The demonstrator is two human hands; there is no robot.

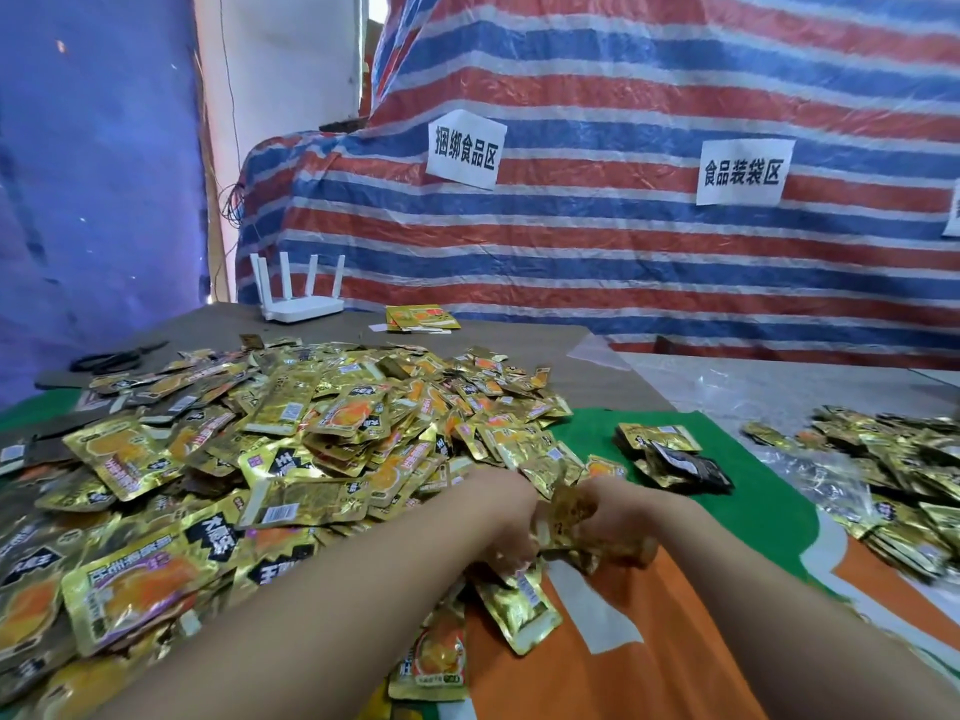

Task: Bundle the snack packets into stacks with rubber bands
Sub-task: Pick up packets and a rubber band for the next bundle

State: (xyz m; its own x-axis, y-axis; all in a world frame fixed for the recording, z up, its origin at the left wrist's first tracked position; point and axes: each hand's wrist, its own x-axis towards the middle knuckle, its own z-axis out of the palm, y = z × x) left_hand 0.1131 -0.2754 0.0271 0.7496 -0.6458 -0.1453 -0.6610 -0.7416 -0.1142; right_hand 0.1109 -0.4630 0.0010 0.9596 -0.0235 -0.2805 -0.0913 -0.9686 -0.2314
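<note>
Both bare forearms reach forward from the bottom edge and converge near the middle. The left hand (511, 517) and the right hand (618, 517) sit side by side, knuckles up, fingers curled downward. Between them they grip a small gold stack of packets (563, 517), the left hand on its left side, the right hand on its right. The fingertips are blurred.

I see left blocked: loose packet heap (291, 439) fills it | right: bundled stack (670, 454) and second packet pile (893, 475) on plastic sheet, green strip of cloth (587, 433) bare between | near: orange cloth (649, 662) bare | far: router (301, 298), scissors (117, 358), bare brown tabletop (524, 335) beyond heap
</note>
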